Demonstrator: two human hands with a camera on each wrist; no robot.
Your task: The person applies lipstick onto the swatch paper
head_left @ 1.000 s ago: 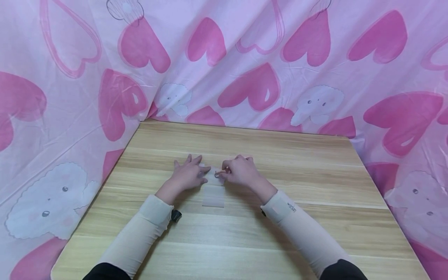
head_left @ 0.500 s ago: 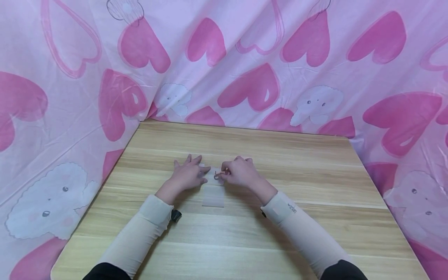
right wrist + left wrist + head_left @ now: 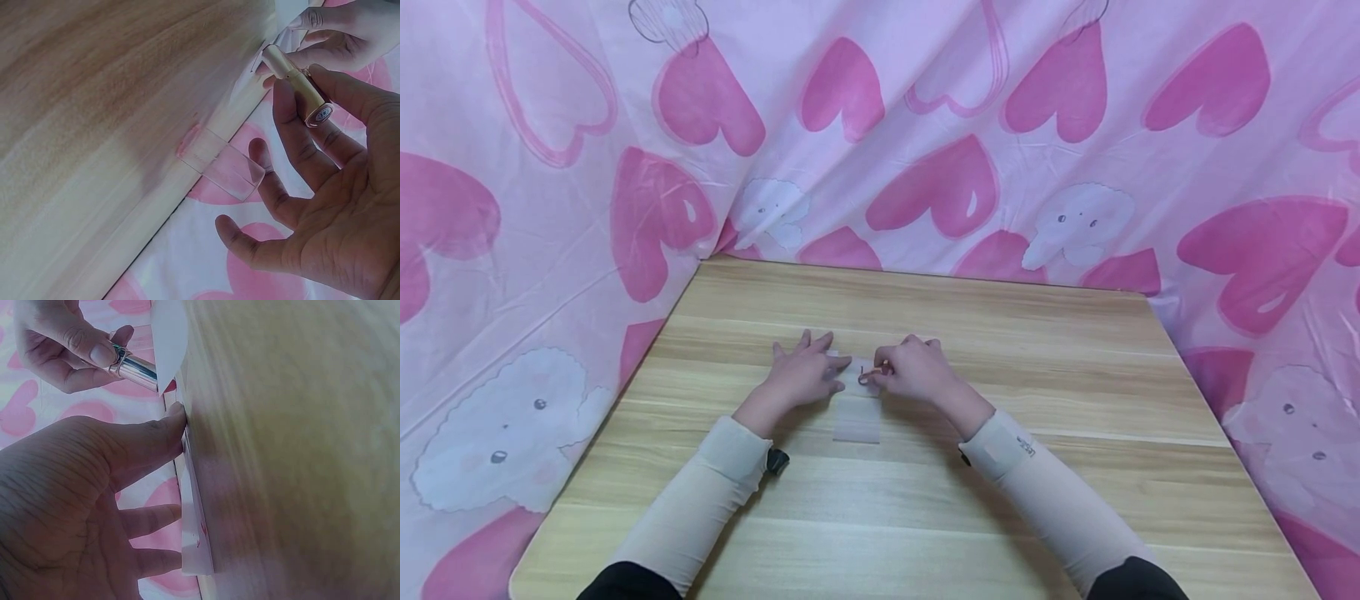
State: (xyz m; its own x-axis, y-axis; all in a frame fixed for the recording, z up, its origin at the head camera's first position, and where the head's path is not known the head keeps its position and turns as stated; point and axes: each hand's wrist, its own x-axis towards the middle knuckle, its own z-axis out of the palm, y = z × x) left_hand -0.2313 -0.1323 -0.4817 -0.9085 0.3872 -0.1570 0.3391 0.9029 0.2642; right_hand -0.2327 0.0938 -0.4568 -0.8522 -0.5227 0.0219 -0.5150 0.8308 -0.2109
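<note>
In the head view my left hand lies with spread fingers on a small white sheet of paper. The left wrist view shows its thumb and fingertips along the paper's edge, with red marks on the sheet. My right hand pinches a lipstick between thumb and fingers. Its tube is shiny and gold-toned, and it tilts so that the red tip is down at the paper, right of the left thumb. A short dark-looking stroke shows beside the tip in the head view. The right hand's other fingers are spread loosely.
A clear plastic cap stands on the table near the right hand's lower fingers. The wooden table reaches back to a pink heart-patterned curtain, which also hangs at both sides.
The lipstick's tip has shifted slightly toward me over the paper, and the stroke beside it shows more. My left hand has stayed in place.
</note>
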